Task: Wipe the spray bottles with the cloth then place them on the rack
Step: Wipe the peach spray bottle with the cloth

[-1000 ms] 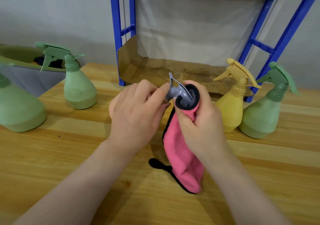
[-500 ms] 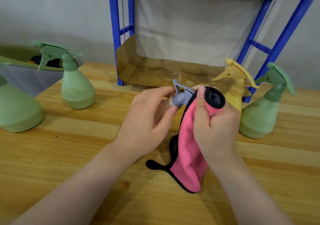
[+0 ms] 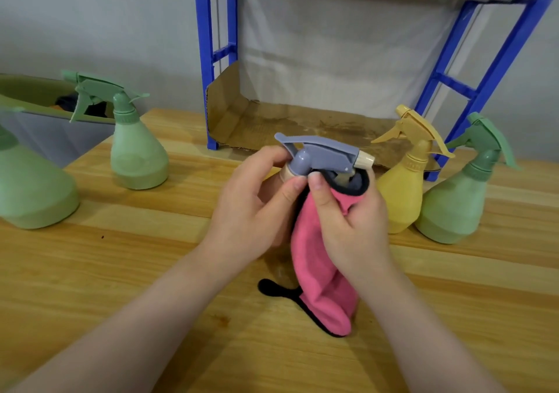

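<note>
wooden bench point(image 3: 127, 271) runs up to a grey wall, with the blue rack point(image 3: 472, 90) standing at its far edge and a sheet of cardboard point(image 3: 272, 123) lining the rack's bottom level. near the middle of the bench the left hand point(image 3: 254, 208) grips a bottle point(image 3: 289, 171) by its neck and shoulder, fingers point(image 3: 266, 158) curled round it, so most of the body is hidden; its grey sprayer point(image 3: 323, 153) shows above, nozzle toward the right edge. the right hand point(image 3: 348, 220) pinches a pink cloth point(image 3: 320, 271) with black trim, thumb on top and the other fingers wrapped behind, bunching it up under the sprayer where the trigger sits. the cloth's tail hangs down to the bench.

this looks like the wipe of the sprayer's underside. to do it well, keep the left grip firm on the neck so the bottle cannot twist, push the cloth into the gap behind the trigger, and draw it out toward the nozzle. then turn the bottle in the left hand to reach the covered body, which i cannot see to judge clean or not.

two green bottles point(image 3: 137, 147) stand toward the left edge, a yellow bottle point(image 3: 405, 181) and another green one point(image 3: 456, 199) toward the right, none on the rack yet. the cardboard level seems the natural spot; lift clear of the yellow bottle just beside the right hand.
</note>
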